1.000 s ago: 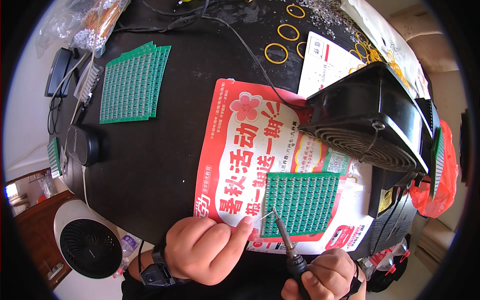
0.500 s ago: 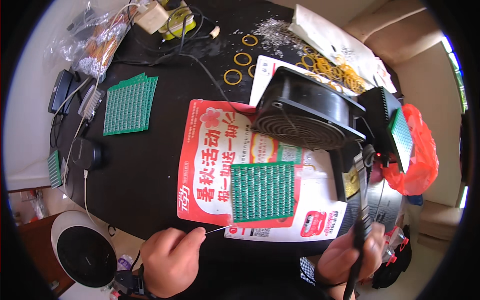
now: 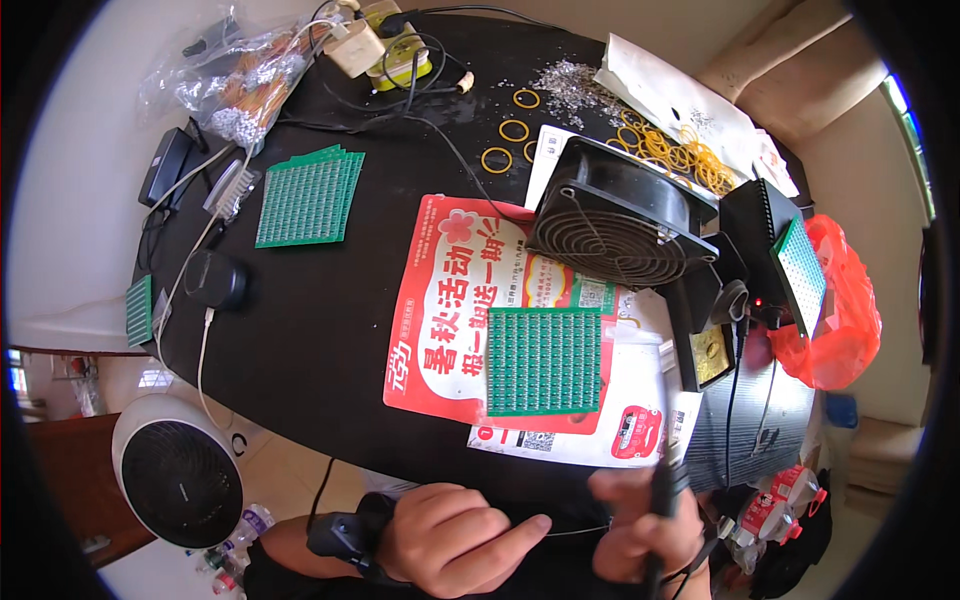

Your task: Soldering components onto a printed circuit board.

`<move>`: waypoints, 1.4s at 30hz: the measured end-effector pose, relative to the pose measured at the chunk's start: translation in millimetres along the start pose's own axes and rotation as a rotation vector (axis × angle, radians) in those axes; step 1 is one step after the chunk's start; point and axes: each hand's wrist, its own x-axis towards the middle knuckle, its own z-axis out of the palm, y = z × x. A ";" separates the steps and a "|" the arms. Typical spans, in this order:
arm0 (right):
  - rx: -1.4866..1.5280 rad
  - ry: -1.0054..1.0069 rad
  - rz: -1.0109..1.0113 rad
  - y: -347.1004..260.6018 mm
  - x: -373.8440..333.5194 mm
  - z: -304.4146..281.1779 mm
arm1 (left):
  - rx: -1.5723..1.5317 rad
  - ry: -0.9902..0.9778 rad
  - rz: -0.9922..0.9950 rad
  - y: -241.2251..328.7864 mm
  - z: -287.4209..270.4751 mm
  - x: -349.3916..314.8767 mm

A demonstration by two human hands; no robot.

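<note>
My left hand (image 3: pixel 455 540) is closed at the lower middle, pinching a thin silvery solder wire (image 3: pixel 575 532) that runs toward my right hand. My right hand (image 3: pixel 640 535), partly blurred, grips a soldering iron (image 3: pixel 664 480) with a dark handle, its shaft pointing up and away from me. Beyond both hands, and apart from them, a green circuit board (image 3: pixel 544 362) with rows of small parts lies on a red and white printed sheet (image 3: pixel 425 385).
A black fan (image 3: pixel 620 215) stands behind the board. At right are a yellow sponge (image 3: pixel 711 357) in a holder, a tilted green board (image 3: pixel 800 275) and a red plastic bag (image 3: pixel 845 310). Stacked green boards (image 3: pixel 305 200), cables and yellow rings (image 3: pixel 680 160) lie farther back.
My left hand has moved right, drawing the solder wire away from the board toward my right hand. My right hand and the iron have shifted left and nearer me. The view has shifted too.
</note>
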 end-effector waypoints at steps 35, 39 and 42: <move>-0.352 -0.231 0.158 14.6 26.4 30.9 | 0.299 0.028 -0.232 -69.7 -46.1 -31.0; -0.347 -0.179 0.138 13.8 26.7 35.1 | 0.298 0.030 -0.246 -69.7 -44.7 -29.0; -0.343 -0.182 0.143 13.9 26.5 36.2 | 0.313 0.029 -0.256 -69.7 -43.7 -30.0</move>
